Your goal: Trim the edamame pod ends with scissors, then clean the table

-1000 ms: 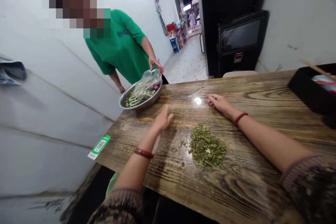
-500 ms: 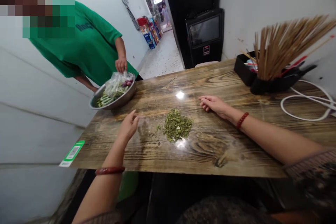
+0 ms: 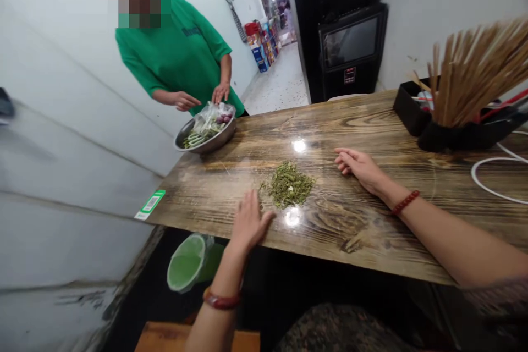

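A loose heap of dried green plant bits (image 3: 290, 185) lies on the wooden table (image 3: 363, 121), with one pale fleck on top. Just to its left, near the front edge, my left hand (image 3: 248, 221) is open, palm down and fingers stretched out, nothing in it. My right hand (image 3: 358, 168) rests to the right of the heap, apart from it. Its fingers are loosely bent and slightly apart, and no object shows in them.
Across the table, a person in a green shirt (image 3: 177, 49) has both hands over a metal bowl (image 3: 218, 140) of green vegetables and a plastic bag. Black holders with wooden sticks (image 3: 466, 77) and a white cable (image 3: 480, 165) are at right. A lined green bin (image 3: 187, 264) stands below.
My left hand has moved closer to the heap and flattened out. My right hand stays about the same. The person's other hand has come up over the bowl. The view has shifted left.
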A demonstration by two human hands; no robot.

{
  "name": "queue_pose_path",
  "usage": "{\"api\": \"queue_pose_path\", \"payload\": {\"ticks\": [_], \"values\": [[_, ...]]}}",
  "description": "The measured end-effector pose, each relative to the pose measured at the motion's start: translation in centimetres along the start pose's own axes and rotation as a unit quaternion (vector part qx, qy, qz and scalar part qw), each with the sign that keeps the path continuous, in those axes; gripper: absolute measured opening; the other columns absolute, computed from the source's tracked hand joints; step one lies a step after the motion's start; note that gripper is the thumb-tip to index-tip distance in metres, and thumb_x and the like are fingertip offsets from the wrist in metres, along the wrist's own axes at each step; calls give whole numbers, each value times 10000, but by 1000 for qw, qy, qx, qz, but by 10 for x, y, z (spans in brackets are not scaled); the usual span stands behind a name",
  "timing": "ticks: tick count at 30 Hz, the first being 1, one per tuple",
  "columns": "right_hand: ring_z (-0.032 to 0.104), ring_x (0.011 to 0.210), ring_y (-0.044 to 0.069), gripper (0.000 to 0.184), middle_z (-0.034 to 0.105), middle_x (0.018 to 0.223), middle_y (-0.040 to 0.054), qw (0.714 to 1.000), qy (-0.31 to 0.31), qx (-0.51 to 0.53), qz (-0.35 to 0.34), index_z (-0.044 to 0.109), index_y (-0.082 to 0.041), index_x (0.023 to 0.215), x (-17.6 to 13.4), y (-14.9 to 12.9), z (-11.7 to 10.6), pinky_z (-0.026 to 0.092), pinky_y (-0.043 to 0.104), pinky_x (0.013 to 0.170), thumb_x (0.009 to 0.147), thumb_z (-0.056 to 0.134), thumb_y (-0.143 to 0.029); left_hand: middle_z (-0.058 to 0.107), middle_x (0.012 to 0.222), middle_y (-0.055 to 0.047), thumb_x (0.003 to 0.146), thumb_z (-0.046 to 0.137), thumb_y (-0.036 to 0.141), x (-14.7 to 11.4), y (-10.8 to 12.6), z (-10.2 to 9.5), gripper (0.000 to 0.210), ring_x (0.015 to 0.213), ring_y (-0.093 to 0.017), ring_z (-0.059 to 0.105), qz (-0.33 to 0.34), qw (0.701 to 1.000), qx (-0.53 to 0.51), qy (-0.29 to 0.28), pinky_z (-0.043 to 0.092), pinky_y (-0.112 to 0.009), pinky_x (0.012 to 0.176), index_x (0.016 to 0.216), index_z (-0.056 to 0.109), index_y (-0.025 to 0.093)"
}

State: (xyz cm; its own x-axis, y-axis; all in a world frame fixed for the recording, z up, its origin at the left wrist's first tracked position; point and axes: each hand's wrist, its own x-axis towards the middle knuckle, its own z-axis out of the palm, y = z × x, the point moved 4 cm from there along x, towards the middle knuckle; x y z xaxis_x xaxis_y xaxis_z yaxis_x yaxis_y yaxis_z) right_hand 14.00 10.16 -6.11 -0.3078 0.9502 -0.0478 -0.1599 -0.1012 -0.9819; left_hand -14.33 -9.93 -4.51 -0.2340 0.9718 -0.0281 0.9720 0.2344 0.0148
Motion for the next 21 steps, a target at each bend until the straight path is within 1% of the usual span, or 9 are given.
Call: {"api": "queue_pose_path", "payload": {"ticks": [3, 5, 7, 9, 10, 12, 14, 16, 21], "values": [[556, 623, 81, 365, 624, 811, 20, 1000, -9, 4, 5, 625, -172, 1066, -4, 1, -2, 471, 162, 511, 786, 655, -404, 167, 1544, -236, 873, 334, 615, 9, 60, -5, 850, 1441, -306, 104, 72, 997, -30, -9, 145, -504, 1151, 1465, 203, 18], [561, 629, 88, 376, 630, 820, 26, 1000, -9, 6, 8, 632, -178, 1061, -4, 3, -4, 482, 171, 514, 772, 669, -415, 192, 1541, -231, 882, 327, 606, 12, 70, -9, 835, 1439, -286, 139, 87, 995, -53, 2, 150, -486, 1157, 1472, 184, 33], [562, 630, 91, 370, 633, 821, 27, 1000, -6, 8, 9, 637, -183, 1055, -3, 4, -5, 483, 173, 511, 769, 674, -416, 272, 1522, -218, 900, 319, 571, 14, 52, -16, 771, 1424, -270, 214, 59, 995, -76, 33, 182, -475, 1153, 1472, 205, 65], [563, 628, 91, 349, 632, 814, 26, 1000, -8, 11, 16, 637, -182, 1049, -2, 4, -5, 480, 172, 509, 780, 669, -402, 353, 1486, -213, 917, 307, 524, 18, 13, -22, 694, 1398, -271, 287, -8, 993, -95, 68, 232, -461, 1138, 1449, 277, 80], [562, 625, 90, 337, 631, 812, 26, 1000, -10, 13, 19, 633, -180, 1050, -1, 3, -4, 476, 171, 508, 789, 663, -391, 354, 1485, -215, 923, 289, 507, 22, -9, -24, 672, 1395, -272, 292, -51, 990, -103, 77, 239, -449, 1137, 1437, 301, 75], [559, 614, 86, 314, 625, 809, 25, 1000, -16, 16, 22, 623, -173, 1052, 1, 2, -3, 467, 170, 502, 811, 643, -372, 280, 1501, -266, 931, 258, 462, 35, -43, -24, 680, 1412, -305, 238, -83, 988, -105, 76, 214, -492, 1135, 1436, 261, 7], [558, 605, 84, 300, 622, 806, 28, 1000, -16, 14, 19, 614, -167, 1054, 3, 0, -2, 460, 171, 495, 829, 624, -366, 267, 1496, -289, 915, 307, 458, 53, -56, -18, 690, 1408, -338, 230, -84, 989, -107, 59, 205, -551, 1116, 1429, 268, 0], [559, 599, 84, 294, 622, 795, 29, 1000, -11, 12, 16, 611, -163, 1053, 5, -1, -2, 456, 170, 489, 840, 614, -366, 250, 1508, -272, 899, 350, 479, 66, -45, -9, 707, 1414, -342, 208, -59, 992, -99, 41, 172, -581, 1113, 1439, 267, 31], [556, 580, 71, 250, 614, 772, 18, 1000, -13, 14, 7, 611, -159, 1051, 8, -2, -1, 447, 154, 476, 870, 583, -329, 219, 1534, -224, 904, 331, 508, 61, 29, 4, 738, 1434, -289, 156, 98, 992, -73, 25, 144, -529, 1142, 1475, 194, 60]]}}
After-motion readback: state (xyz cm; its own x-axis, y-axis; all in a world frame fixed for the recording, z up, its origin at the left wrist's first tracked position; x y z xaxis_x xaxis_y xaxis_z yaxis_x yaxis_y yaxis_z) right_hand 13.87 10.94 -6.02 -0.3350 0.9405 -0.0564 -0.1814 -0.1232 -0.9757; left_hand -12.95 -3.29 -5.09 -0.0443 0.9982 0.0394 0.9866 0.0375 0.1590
